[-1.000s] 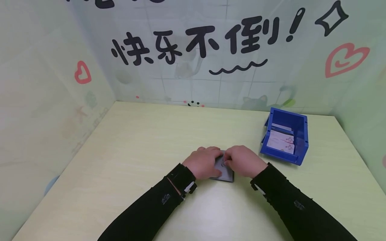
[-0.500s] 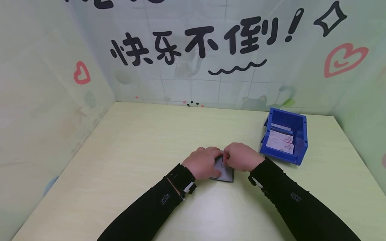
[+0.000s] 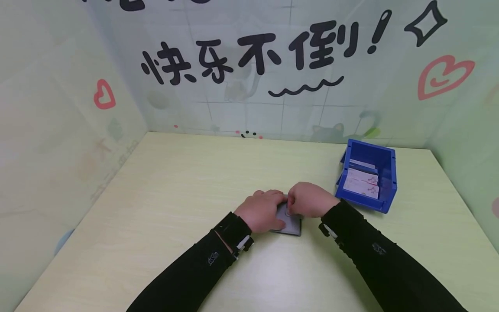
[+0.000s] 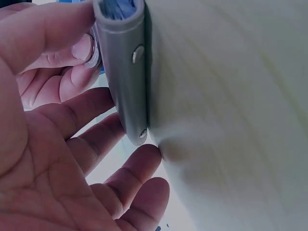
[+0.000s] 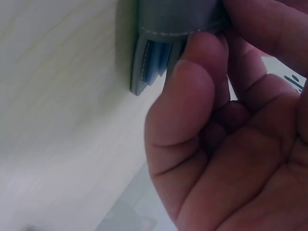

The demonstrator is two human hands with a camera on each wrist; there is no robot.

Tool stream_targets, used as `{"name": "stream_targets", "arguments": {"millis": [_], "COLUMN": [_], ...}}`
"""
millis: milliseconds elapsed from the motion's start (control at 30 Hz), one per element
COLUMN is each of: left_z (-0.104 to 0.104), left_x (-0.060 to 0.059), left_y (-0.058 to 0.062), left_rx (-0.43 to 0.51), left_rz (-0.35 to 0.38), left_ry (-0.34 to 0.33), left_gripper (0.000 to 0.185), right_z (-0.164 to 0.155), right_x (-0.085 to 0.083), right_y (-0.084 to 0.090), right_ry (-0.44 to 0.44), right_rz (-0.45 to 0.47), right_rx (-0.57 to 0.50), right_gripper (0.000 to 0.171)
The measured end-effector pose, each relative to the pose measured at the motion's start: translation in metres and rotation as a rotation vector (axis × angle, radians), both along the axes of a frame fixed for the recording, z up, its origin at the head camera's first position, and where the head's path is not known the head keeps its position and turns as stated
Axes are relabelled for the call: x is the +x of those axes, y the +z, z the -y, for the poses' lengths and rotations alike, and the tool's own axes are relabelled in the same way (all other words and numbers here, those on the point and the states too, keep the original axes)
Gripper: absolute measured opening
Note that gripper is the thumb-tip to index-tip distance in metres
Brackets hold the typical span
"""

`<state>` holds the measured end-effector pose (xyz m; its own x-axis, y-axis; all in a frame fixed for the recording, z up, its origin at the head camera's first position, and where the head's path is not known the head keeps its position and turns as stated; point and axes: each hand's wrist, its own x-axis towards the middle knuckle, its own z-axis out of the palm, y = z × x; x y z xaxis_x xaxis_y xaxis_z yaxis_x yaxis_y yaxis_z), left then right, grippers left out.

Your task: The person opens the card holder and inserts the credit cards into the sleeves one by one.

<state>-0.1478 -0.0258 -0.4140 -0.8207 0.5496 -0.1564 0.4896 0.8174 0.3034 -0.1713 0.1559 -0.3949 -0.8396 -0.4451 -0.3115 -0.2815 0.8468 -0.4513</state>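
Note:
A grey card holder (image 3: pixel 289 225) lies on the table between my hands. My left hand (image 3: pixel 260 211) holds it from the left, its thumb on the near part and fingers at the far edge. In the left wrist view, the fingers lie along the holder's rounded side (image 4: pixel 122 82), which bears two metal studs. My right hand (image 3: pixel 309 200) pinches at the right side of the holder with thumb and curled index finger. In the right wrist view, blue inner sleeves (image 5: pixel 156 60) show below the stitched grey cover (image 5: pixel 178 17). Part of the cover is hidden under the hands.
A blue bin (image 3: pixel 360 201) with pinkish-white cards (image 3: pixel 361 184) in it stands at the right, beyond my right hand. Printed walls (image 3: pixel 218 104) enclose the pale wooden table (image 3: pixel 175 182) at the back and both sides.
My right hand has moved slightly away from me and to the left, still pinching at the card holder. The left hand and the bin stay in place.

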Motion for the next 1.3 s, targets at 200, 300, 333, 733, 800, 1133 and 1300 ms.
{"name": "stream_targets", "arguments": {"millis": [200, 300, 333, 733, 800, 1133, 1300], "left_z": [-0.001, -0.001, -0.001, 0.000, 0.000, 0.000, 0.000], "left_x": [0.001, 0.001, 0.001, 0.001, 0.000, -0.002, -0.001], "left_y": [0.001, 0.000, 0.000, 0.002, 0.002, 0.000, -0.001], "left_rx": [-0.001, 0.005, 0.006, -0.008, -0.010, -0.019, -0.010], "left_rz": [0.003, 0.009, 0.011, 0.008, 0.007, 0.000, 0.009], "left_ry": [0.007, 0.011, 0.011, 0.007, 0.009, 0.010, 0.020], "left_gripper": [0.066, 0.068, 0.068, 0.069, 0.069, 0.068, 0.068], "right_z": [-0.007, -0.011, -0.011, -0.003, -0.001, 0.001, 0.001], "right_x": [-0.001, -0.001, -0.001, -0.006, -0.008, -0.018, -0.017], "right_y": [-0.001, -0.003, -0.003, 0.002, 0.002, 0.000, 0.001], "right_ry": [-0.006, -0.016, -0.016, -0.021, -0.025, -0.052, -0.058], "right_rz": [0.034, 0.062, 0.067, 0.073, 0.073, 0.084, 0.087], "right_rx": [-0.072, -0.110, -0.118, -0.026, 0.005, 0.083, 0.069], "right_gripper": [0.016, 0.017, 0.017, 0.017, 0.017, 0.016, 0.015]}}
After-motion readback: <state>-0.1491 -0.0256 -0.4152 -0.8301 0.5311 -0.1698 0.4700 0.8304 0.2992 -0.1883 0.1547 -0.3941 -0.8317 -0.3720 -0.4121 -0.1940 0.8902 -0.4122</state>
